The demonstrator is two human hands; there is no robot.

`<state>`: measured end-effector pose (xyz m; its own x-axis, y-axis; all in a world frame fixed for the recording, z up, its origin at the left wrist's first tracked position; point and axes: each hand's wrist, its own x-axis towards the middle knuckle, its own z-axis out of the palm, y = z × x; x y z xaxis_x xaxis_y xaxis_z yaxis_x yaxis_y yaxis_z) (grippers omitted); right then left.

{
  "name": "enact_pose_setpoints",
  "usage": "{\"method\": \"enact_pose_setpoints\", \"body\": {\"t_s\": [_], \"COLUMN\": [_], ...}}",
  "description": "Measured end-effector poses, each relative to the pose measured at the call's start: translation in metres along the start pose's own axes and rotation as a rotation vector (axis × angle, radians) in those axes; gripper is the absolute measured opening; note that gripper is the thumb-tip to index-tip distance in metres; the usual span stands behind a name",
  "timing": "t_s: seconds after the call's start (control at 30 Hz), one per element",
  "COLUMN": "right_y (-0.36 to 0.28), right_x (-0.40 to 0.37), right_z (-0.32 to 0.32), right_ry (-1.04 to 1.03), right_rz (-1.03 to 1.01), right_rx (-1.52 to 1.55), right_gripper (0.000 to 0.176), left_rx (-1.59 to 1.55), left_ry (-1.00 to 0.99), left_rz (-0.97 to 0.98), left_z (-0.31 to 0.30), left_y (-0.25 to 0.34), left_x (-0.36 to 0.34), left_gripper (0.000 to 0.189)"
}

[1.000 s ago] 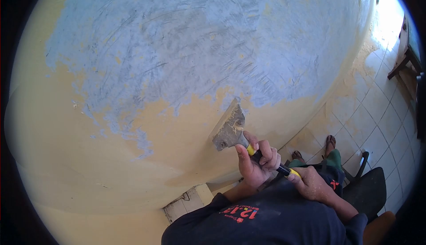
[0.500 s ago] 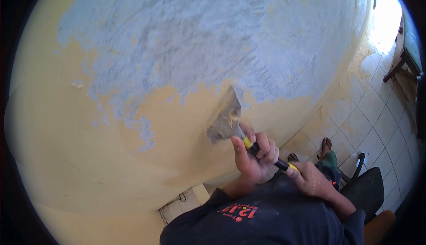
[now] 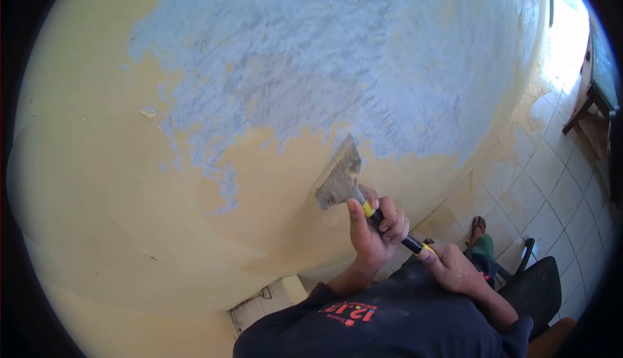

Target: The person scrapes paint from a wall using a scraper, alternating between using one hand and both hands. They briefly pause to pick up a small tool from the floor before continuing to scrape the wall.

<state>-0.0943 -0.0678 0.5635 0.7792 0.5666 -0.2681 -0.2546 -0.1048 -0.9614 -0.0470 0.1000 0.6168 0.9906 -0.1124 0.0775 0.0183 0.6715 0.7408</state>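
Note:
A wide-bladed scraper [image 3: 341, 179] with a black and yellow handle is held in both hands against the wall [image 3: 266, 196]. My left hand [image 3: 376, 228] wraps the handle just behind the blade, thumb pointing up along it. At the handle's end, my right hand [image 3: 452, 267] is closed around the yellow tip. The blade, marked with pale residue, lies over yellow paint, with its upper corner by the ragged lower border of a bluish-grey bare patch [image 3: 298, 66].
A tiled floor [image 3: 545, 183] with yellowish dust runs along the wall's base at right. A black chair [image 3: 535, 290] stands beside me, and a wooden-legged table [image 3: 587, 108] is farther off. Low by the wall is a pale tiled block [image 3: 272, 298]. A small chip [image 3: 148, 113] marks the paint at left.
The view has shifted, so the wall patch appears farther right. The scraper sits slightly lower and to the right in view, and yellow flakes on its blade are fewer. Both hands keep their grip.

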Motion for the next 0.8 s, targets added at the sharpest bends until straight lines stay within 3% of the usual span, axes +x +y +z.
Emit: {"method": "enact_pose_setpoints", "body": {"t_s": [0.07, 0.2, 0.33, 0.47, 0.8], "right_y": [0.001, -0.01, -0.007, -0.025, 0.026], "right_x": [0.004, 0.003, 0.001, 0.004, -0.001], "right_z": [0.003, -0.004, -0.002, -0.003, -0.013], "right_ry": [0.027, -0.029, 0.008, -0.07, 0.018], "right_rz": [-0.083, 0.027, -0.072, 0.012, 0.031], "right_rx": [-0.031, -0.089, -0.037, -0.038, -0.083], "right_gripper": [0.055, 0.059, 0.057, 0.054, 0.052], "left_rx": [0.004, 0.041, 0.035, 0.053, -0.028], "left_ry": [-0.016, 0.014, -0.029, 0.001, 0.037], "left_rz": [0.02, 0.049, 0.069, 0.097, -0.008], "left_z": [-0.005, 0.0, 0.001, 0.011, -0.02], "left_y": [0.004, 0.007, 0.006, 0.021, -0.03], "left_x": [0.003, 0.002, 0.007, -0.002, -0.007], "left_gripper": [0.043, 0.042, 0.042, 0.042, 0.045]}}
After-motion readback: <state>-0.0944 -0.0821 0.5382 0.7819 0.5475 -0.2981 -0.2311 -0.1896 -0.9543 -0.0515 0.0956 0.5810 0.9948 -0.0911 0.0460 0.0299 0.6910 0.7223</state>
